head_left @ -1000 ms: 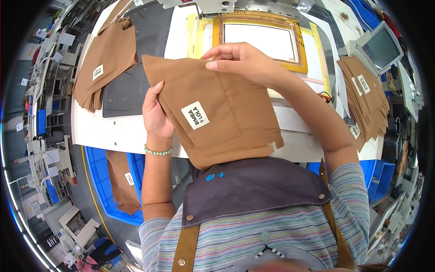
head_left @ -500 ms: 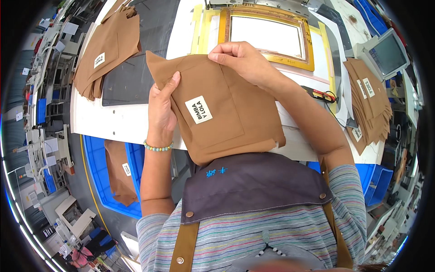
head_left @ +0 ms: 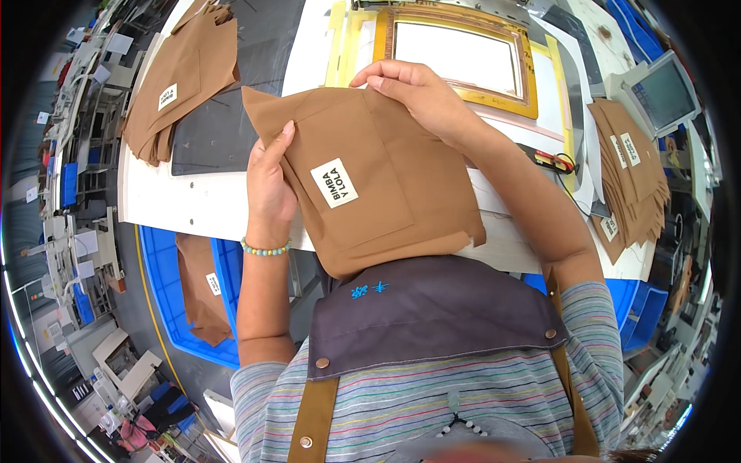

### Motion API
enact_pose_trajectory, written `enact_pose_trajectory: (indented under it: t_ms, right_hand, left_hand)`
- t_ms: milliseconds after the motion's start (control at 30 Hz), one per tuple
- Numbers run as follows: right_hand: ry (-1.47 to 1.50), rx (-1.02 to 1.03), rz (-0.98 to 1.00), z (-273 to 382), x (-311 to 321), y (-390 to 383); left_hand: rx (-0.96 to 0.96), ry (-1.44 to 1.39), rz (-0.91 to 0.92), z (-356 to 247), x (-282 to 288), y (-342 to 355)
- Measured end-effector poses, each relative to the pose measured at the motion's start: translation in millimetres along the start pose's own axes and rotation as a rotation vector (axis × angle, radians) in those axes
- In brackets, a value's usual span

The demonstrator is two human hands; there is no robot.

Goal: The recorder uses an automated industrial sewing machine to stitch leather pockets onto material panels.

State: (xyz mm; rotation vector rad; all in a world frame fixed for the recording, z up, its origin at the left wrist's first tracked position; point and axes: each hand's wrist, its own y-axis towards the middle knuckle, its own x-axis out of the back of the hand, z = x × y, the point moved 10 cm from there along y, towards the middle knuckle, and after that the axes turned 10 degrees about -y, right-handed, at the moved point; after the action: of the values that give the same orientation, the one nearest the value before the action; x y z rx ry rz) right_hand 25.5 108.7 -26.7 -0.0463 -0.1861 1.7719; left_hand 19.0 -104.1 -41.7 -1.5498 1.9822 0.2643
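Observation:
A brown fabric panel [head_left: 386, 185] with a stitched outline and a white printed label [head_left: 334, 183] is held up in front of my apron, its lower edge against the apron's top. My left hand [head_left: 270, 181] grips its left edge, thumb on the front face and fingers behind. At the far edge, my right hand [head_left: 424, 100] is bent over the cloth, thumb and forefinger close together near the rim. Its other fingers are hidden behind the hand and the fabric. A beaded bracelet [head_left: 265, 251] circles my left wrist.
Similar brown panels lie stacked at the left [head_left: 185, 77] and right [head_left: 629, 162] of the white table [head_left: 177, 202]. A yellow-edged frame [head_left: 455, 96] stands beyond my hands. Red-handled tool [head_left: 554, 160] and a small screen [head_left: 661, 92] are at right; a blue bin [head_left: 162, 301] sits below left.
Both hands and the panel have shifted slightly left and away from me. The right thumb and forefinger have loosened from a tight pinch at the far edge and lifted a little.

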Motion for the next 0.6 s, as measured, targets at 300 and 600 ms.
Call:
enact_pose_trajectory:
  t_ms: [300,600]
  right_hand:
    - [-0.229,0.120,-0.011,13,-5,-2]
    - [-0.322,0.057,-0.100,19,-2,-10]
  left_hand:
    - [0.001,-0.012,0.015,-3,-6,-4]
    - [-0.039,-0.034,0.028,-12,-3,-7]
